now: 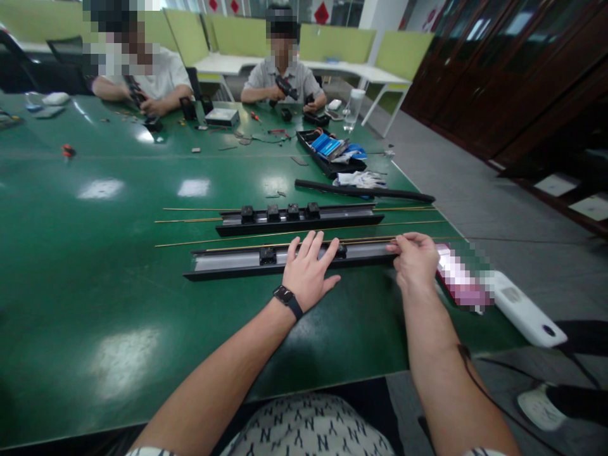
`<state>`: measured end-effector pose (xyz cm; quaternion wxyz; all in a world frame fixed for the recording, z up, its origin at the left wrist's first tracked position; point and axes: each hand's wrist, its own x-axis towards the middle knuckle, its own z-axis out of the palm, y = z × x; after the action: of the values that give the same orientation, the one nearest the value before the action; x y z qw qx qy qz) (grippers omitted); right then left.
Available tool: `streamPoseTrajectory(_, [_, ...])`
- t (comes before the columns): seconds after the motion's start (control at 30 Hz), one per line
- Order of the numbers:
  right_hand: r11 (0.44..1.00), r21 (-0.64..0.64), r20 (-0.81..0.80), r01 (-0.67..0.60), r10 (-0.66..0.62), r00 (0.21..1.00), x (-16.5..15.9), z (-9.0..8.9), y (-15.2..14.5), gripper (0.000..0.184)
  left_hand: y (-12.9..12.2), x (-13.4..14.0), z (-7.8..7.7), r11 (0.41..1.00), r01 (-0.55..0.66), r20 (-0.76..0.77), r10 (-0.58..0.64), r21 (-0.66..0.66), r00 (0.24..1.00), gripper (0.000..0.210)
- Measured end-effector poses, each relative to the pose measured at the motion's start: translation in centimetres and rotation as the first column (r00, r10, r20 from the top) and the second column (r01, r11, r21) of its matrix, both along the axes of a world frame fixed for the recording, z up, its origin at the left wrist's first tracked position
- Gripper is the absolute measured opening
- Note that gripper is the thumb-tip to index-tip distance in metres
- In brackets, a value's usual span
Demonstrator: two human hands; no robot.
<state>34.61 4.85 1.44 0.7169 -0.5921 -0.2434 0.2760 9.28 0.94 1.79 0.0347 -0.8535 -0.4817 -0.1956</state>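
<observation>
A: Where are your hands right now?

B: Your left hand (pixel 310 272) lies flat, fingers spread, on the middle of the near rail (pixel 285 258), close to the worktop's (pixel 95 253) near edge and toward its right side. Your right hand (pixel 417 261) is at the rail's right end, fingers pressed together, pinching the end of a thin brass rod (pixel 266 236) that runs along the rail's top edge.

A: How far along does the work look?

B: Judging by the layout, midway. The far rail (pixel 299 218) already carries four black blocks (pixel 279 212) in a row. The near rail shows only one block (pixel 267 256) clearly, with maybe another half hidden under your left fingers. Several rods lie loose on the worktop between and beyond the rails, so rod fitting looks unfinished.

A: Room to move?

B: Plenty to your left: open green surface toward the left edge. The right is tight. The rail's end sits near the right edge, and a white device (pixel 522 310) overhangs the near right corner just beside your right wrist. Beyond the far rail lies a long black strip (pixel 363 190), then a black tray (pixel 327 166) of parts. Two other people work at the far edge, well apart from you.
</observation>
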Motion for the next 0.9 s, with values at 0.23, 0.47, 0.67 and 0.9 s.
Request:
streamPoseTrajectory(0.23, [1.000,-0.025,0.015,-0.004,0.005,1.000,0.09,0.00,0.01,0.027,-0.05,0.02,0.02,1.000,-0.011,-0.015,0.011,0.007,1.000,0.081])
streamPoseTrajectory(0.47, [1.000,-0.018,0.027,0.003,-0.002,1.000,0.23,-0.25,0.27,0.028,-0.05,0.07,0.07,1.000,-0.014,-0.024,0.015,0.011,1.000,0.080])
streamPoseTrajectory(0.67, [1.000,0.000,0.027,0.000,0.000,1.000,0.28,-0.25,0.28,0.026,-0.03,0.07,0.05,1.000,-0.013,-0.019,0.014,0.005,1.000,0.080])
streamPoseTrajectory(0.9, [1.000,0.008,0.027,0.000,0.000,1.000,0.36,-0.32,0.34,0.025,-0.03,0.03,0.08,1.000,-0.005,-0.013,0.005,-0.001,1.000,0.081])
